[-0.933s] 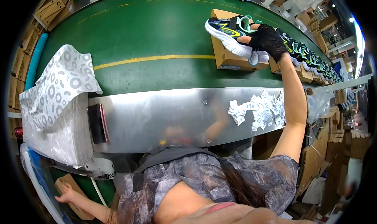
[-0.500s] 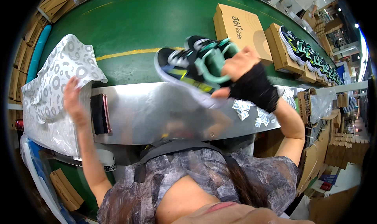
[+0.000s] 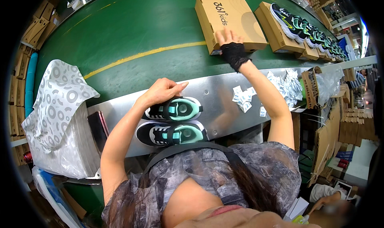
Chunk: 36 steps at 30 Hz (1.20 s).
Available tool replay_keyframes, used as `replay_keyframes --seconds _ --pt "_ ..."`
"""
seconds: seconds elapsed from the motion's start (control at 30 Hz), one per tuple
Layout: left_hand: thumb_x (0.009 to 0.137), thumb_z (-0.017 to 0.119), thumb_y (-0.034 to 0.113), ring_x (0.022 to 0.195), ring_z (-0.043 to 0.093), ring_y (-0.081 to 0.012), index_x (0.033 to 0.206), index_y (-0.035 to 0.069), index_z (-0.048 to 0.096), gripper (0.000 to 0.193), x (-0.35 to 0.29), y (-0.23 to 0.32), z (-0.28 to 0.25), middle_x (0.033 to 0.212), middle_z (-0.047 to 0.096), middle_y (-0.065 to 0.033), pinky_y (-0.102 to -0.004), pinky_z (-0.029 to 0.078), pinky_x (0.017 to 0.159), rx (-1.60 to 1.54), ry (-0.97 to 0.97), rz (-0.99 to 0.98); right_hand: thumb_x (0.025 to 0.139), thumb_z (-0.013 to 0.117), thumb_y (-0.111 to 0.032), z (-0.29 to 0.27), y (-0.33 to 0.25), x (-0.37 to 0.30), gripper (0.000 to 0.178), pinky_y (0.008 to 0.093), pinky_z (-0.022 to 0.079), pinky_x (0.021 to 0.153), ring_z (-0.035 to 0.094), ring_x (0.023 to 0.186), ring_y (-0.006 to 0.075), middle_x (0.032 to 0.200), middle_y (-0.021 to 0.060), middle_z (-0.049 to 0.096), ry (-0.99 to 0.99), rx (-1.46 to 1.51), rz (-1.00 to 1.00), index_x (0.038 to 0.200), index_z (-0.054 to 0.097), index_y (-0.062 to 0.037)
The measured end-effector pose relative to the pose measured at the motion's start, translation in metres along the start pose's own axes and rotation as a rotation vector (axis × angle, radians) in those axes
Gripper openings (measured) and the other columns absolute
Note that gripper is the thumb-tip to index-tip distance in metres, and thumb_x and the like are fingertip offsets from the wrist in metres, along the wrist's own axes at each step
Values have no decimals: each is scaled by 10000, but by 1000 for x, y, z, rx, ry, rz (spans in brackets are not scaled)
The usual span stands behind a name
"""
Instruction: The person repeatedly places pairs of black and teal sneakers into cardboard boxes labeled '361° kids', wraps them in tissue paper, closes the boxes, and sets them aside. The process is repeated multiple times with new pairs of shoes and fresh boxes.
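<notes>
A pair of black sneakers with mint-green linings stands side by side on the metal ledge, the far sneaker [image 3: 180, 109] beyond the near sneaker [image 3: 172, 134]. Over the far sneaker's outer edge is my left hand [image 3: 162, 93], its thumb drawn in against bent fingers. The fingers' undersides are hidden, so whether they grip anything does not show. Reaching farther out, my right hand [image 3: 229, 40], in a black fingerless glove, has its fingers spread at the near part of the lid of a closed brown shoebox [image 3: 240, 16]. It holds nothing.
Patterned tissue paper [image 3: 64, 92] lies on a plastic-wrapped stack at left, beside a phone [image 3: 97, 130]. Small white packets [image 3: 286, 86] are scattered on the ledge at right. More shoeboxes [image 3: 280, 32] with sneakers on top line the green belt [image 3: 140, 24].
The sneakers have left my right hand and now stand on the ledge. My left hand has moved right from the tissue paper to them; my right hand has moved out to the shoebox.
</notes>
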State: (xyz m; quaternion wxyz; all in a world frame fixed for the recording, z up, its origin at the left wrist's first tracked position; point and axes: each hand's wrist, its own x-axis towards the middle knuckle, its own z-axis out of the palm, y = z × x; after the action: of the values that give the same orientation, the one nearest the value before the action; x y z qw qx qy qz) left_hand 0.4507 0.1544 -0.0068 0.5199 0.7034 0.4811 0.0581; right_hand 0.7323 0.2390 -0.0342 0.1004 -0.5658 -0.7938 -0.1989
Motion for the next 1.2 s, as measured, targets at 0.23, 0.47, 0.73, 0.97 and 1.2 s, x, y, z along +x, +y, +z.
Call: replay_keyframes --seconds 0.23,0.47,0.73,0.97,1.2 --pt "800 562 444 1105 417 -411 1306 0 289 726 37 25 3 1311 306 -266 -450 331 941 409 726 507 661 591 -104 -31 -7 -4 682 570 294 916 321 1235 315 1338 181 307 48 352 166 1285 317 -67" --pt "769 590 455 1117 424 -377 1267 55 394 668 16 47 -3 1304 327 -251 -448 324 948 642 776 581 638 695 -134 -102 1 -35 559 282 448 780 555 903 172 1026 130 579 316 1060 473 1136 481 4" --pt "820 534 457 949 572 -233 1079 -24 562 547 11 -113 -54 1018 611 -154 -304 420 833 24 831 74 760 624 -195 -56 95 -93 305 473 435 823 557 923 232 1022 122 583 151 2198 850 1014 527 -56" --pt "876 498 377 889 587 -179 1219 19 463 497 -61 -95 -66 1118 553 -118 -249 459 723 -351 789 -42 682 696 -320 -33 4 -198 532 369 423 819 523 956 344 1046 199 543 -279 578 589 1087 522 -22" --pt "898 482 221 838 598 -183 1164 9 498 341 -212 -119 -104 1043 573 -139 -282 485 711 -602 1277 92 804 565 -171 -30 -6 -191 203 344 424 770 572 840 281 870 138 609 82 882 635 922 596 -10"
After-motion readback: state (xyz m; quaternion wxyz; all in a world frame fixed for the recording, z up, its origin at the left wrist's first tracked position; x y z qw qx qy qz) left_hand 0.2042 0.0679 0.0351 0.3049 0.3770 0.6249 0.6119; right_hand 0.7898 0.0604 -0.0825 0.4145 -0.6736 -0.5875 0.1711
